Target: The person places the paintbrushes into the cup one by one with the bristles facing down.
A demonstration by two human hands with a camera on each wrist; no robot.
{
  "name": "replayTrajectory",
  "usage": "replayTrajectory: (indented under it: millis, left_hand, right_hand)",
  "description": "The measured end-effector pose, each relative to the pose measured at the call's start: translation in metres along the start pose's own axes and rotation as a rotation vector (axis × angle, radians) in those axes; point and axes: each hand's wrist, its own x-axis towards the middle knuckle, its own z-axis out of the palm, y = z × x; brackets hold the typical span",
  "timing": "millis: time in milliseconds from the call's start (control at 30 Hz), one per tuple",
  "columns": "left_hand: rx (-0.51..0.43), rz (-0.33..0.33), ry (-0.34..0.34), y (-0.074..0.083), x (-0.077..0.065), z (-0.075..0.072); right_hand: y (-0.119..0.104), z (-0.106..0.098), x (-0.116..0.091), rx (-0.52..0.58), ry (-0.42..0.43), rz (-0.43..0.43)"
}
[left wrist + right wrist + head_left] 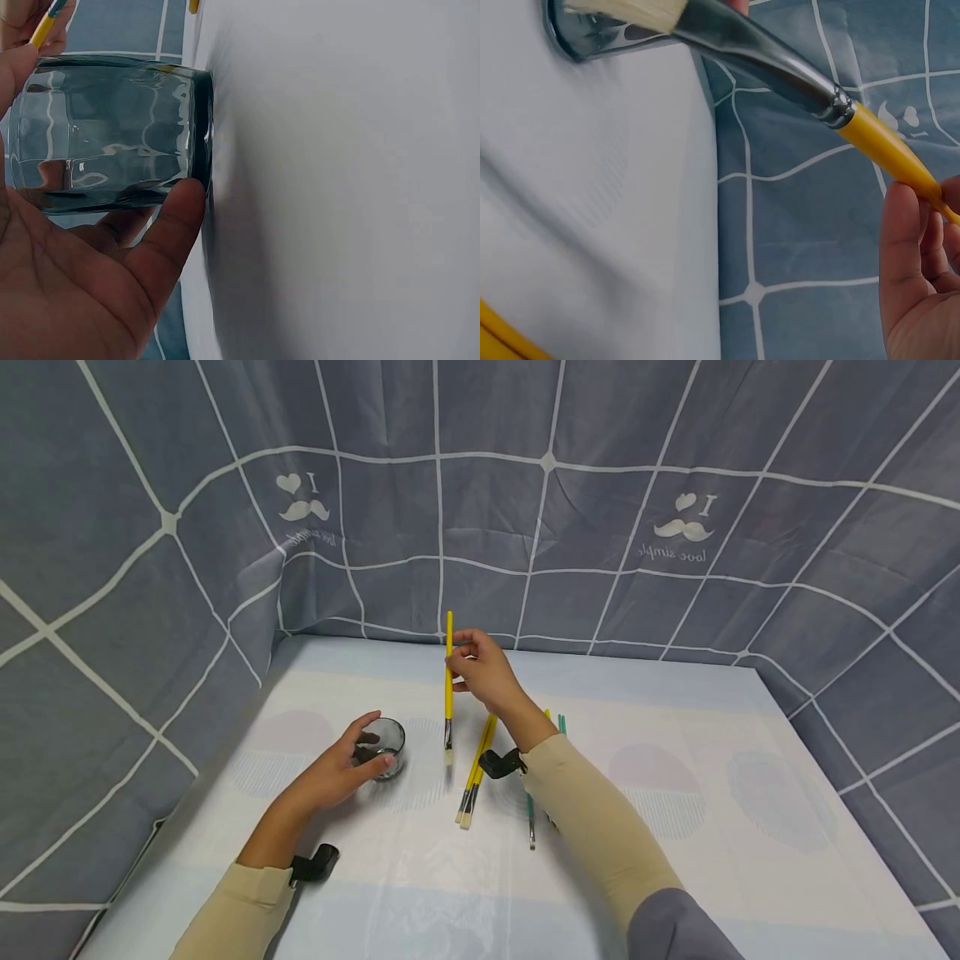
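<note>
My left hand (326,781) holds a clear drinking glass (393,743) that stands upright at the left of the table. Fingers lie along its far side and the thumb along its near side; in the left wrist view a digit touches the glass (112,135) low, close to its base. To the right of the glass, my right hand (486,675) pinches the yellow handle of a paintbrush (449,702) with thumb and fingertips. This brush hangs upright over the table, pale bristles down. Its metal ferrule and flat bristles show large in the right wrist view.
Two yellow paintbrushes (472,789) lie side by side on the white patterned tablecloth (405,877). Green-handled brushes (531,814) lie beyond them, partly hidden under the right forearm. A grey checked cloth (495,527) hangs behind and at both sides of the table.
</note>
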Motion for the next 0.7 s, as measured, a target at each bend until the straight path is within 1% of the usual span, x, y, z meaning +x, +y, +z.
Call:
replayTrajectory:
  millis: [200, 467, 700]
  left_hand:
    - [0.013, -0.013, -0.003, 0.003, 0.001, -0.001]
    - [0.014, -0.033, 0.001, 0.004, -0.001, 0.0]
    - [0.019, -0.027, 0.01, 0.003, -0.001, 0.0]
  right_hand:
    - [-0.003, 0.007, 0.005, 0.028, -0.011, 0.005]
    - [-0.008, 0.02, 0.008, 0.039, 0.01, -0.01]
    - [-0.015, 0.03, 0.012, 0.106, 0.034, 0.006]
